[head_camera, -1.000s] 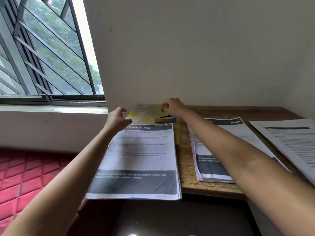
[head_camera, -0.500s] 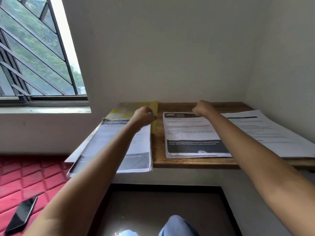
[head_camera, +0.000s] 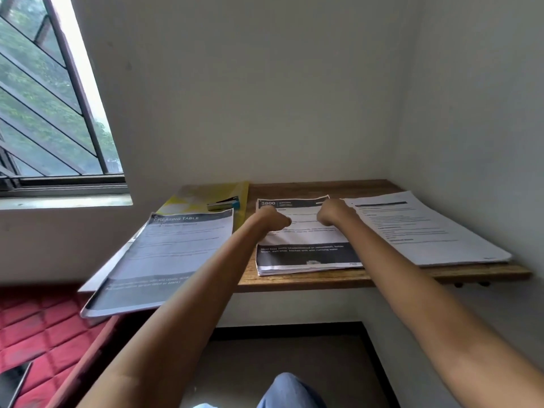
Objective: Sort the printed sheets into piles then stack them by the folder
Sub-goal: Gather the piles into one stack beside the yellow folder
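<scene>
Printed sheets lie in three piles on a wooden shelf (head_camera: 323,279) of brown, grained board set into a plain wall corner.

Head view, task items:
- Middle pile (head_camera: 306,257): directly beneath both hands. It is a rectangular stack of white paper with a dark header band, lines of small text and a broad dark band near its front edge. The layered sheet edges show at the front.
- Left pile (head_camera: 164,260): just outside the left hand. Its top sheet is greyish white with a dark heading strip and a dark footer band. The pile sits at an angle, and its near end hangs past the shelf edge.
- Right pile (head_camera: 426,228): just outside the right hand, touching or overlapping the middle pile's edge. It is white, flat and carries mostly fine text.
- Folder (head_camera: 203,191): beyond the left hand, against the wall. It is yellow and glossy, and partly covered by the left pile. A small dark and blue object (head_camera: 222,203) rests on it; its kind cannot be told.

Hands:
- Left hand (head_camera: 272,220): knuckles up, fingers curled down onto the middle pile.
- Right hand (head_camera: 332,213): same posture, close beside the left.
- The fingertips are hidden, so it cannot be told whether either hand pinches a sheet.

Surroundings: a barred window (head_camera: 44,113) stands far to the left of the hands. Below it are a red quilted surface (head_camera: 35,328) and a dark, flat phone (head_camera: 14,384).
</scene>
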